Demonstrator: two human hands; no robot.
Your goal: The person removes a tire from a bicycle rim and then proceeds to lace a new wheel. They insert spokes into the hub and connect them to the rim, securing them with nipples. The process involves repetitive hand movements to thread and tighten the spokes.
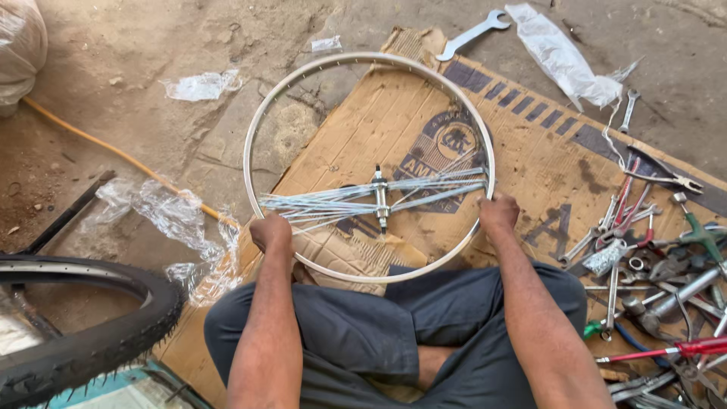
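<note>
I hold a bare metal wheel rim [303, 79] flat in front of my knees, over a flattened cardboard box [530, 151] that lies on the dirt floor [151, 38]. Inside the rim a small hub [380, 198] sits near the middle, with a loose bundle of thin spokes [318, 204] fanned out left and right from it; most do not look fixed to the rim. My left hand [271, 231] grips the rim's lower left edge, fingers closed around it where the spoke ends meet. My right hand [498, 212] grips the right edge, fingers wrapped over the metal at the other end of the spokes.

My legs are crossed under the rim in dark trousers [363, 333]. To my right, a heap of hand tools [659, 265] lies spread on the cardboard: spanners, pliers, and a screwdriver with a red handle [700, 347]. A large spanner [473, 34] lies beyond the rim, beside a crumpled clear plastic bag [564, 57]. To my left, more clear plastic wrap [163, 212] lies on the floor, crossed by a yellow hose [98, 144], and part of a black knobbly tyre [98, 333] on its wheel shows at the lower left corner.
</note>
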